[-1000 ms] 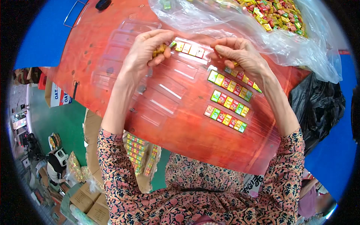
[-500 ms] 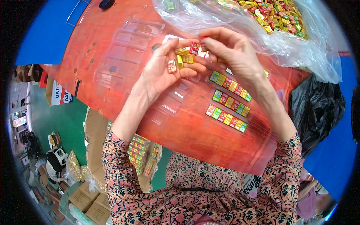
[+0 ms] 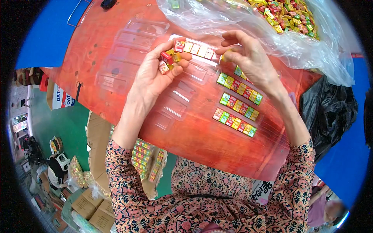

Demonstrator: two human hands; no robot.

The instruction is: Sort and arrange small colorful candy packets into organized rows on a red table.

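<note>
My left hand [image 3: 149,75] is palm up, fingers curled around several small candy boxes [image 3: 166,58] in red, yellow and white. Its fingertips reach the left end of a white strip [image 3: 217,58] bearing a row of small boxes [image 3: 198,50]. Over the strip's right end is my right hand [image 3: 254,64], thumb and fingers pinched on a small yellow box [image 3: 227,54], mostly hidden by the fingers. Below it, clear trays hold rows of green, yellow and red boxes [image 3: 235,122]; the right hand covers part of the uppermost row.
Empty clear plastic trays [image 3: 132,40] lie on the red table [image 3: 202,143]. A clear bag [image 3: 217,23] with a heap of small boxes [image 3: 291,17] is at the far right. A black bag [image 3: 328,112] hangs by the right edge. An open carton [image 3: 99,147] stands below left.
My hands have moved apart, left hand leftward, right hand slightly right. The row of boxes on the white strip now shows between them. The right fingers held a red box; now a yellow one.
</note>
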